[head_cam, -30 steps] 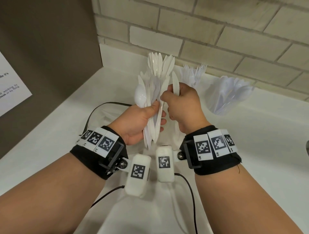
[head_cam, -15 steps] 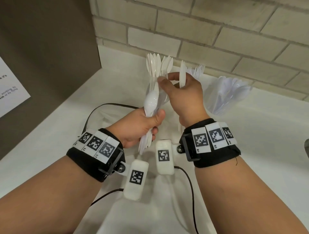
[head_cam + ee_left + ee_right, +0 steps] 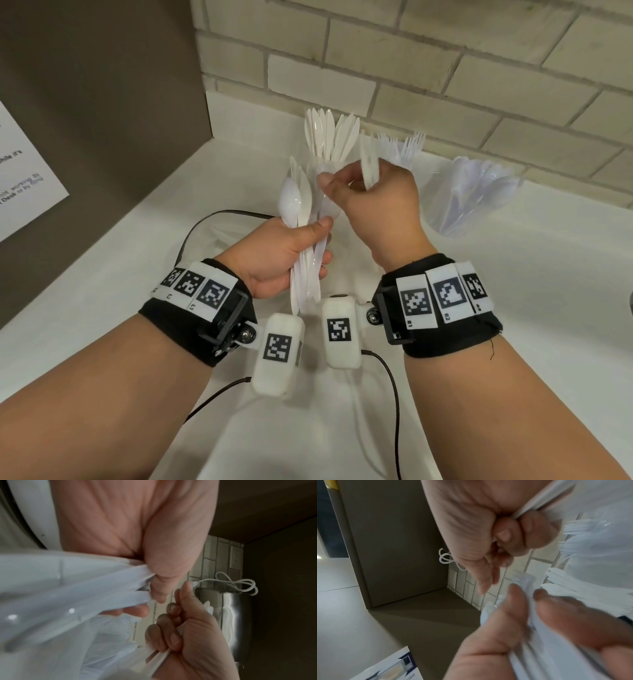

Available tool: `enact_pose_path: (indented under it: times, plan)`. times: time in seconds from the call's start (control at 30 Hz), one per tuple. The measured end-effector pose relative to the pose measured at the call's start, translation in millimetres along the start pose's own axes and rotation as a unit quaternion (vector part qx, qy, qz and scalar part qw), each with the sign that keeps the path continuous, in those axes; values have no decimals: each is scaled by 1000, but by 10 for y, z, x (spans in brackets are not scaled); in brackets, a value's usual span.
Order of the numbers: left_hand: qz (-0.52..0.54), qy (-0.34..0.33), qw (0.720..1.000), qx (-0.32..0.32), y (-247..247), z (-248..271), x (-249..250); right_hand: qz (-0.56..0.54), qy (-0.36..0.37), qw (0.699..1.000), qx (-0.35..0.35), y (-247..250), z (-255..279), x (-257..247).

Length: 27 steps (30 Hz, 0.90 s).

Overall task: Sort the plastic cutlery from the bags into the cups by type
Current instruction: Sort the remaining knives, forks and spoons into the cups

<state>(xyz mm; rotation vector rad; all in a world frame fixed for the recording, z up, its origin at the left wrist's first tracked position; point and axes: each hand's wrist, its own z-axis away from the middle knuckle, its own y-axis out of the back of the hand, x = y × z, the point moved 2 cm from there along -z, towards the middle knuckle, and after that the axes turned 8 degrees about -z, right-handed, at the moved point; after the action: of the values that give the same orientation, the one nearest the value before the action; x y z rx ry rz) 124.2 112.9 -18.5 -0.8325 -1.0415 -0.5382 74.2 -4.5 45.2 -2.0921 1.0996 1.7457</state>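
My left hand (image 3: 274, 255) grips the fanned bundle of white plastic cutlery (image 3: 303, 219) above the white counter (image 3: 513, 291). Just right of it, my right hand (image 3: 373, 195) pinches one white plastic knife (image 3: 369, 164) (blurred). I judge the loose bundle could slip and spill if pieces snag.

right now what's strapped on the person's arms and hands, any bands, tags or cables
Both forearms are bare, with no sleeves. Each wrist wears a wide black band: the left band and the right band each carry a row of white tags printed with black square codes. A white rounded camera pod with its own code hangs from the left band, another from the right. Thin black cables trail from them.
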Motion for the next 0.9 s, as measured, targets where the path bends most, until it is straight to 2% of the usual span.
enact_pose_path:
  times: [0.07,0.13,0.23,0.33,0.6,0.9]
  plan:
    - [-17,-17,1000,-1,-16,-8,11,9,-32,996,-78,-65,38,-12]
    - [-37,-35,999,-10,-46,2,33,-4,-58,991,-117,-113,68,-6]
    - [-50,-36,998,-14,-66,28,41,-26,-70,993,-86,-123,57,10]
    - [-68,-38,997,-5,-77,35,26,-3,-56,997,-58,-126,50,30]
    - [-64,-48,997,-9,-96,32,5,39,-44,995,-86,-162,52,56]
    - [8,-30,999,-41,-20,16,-25,-19,-87,993,-75,-129,44,82]
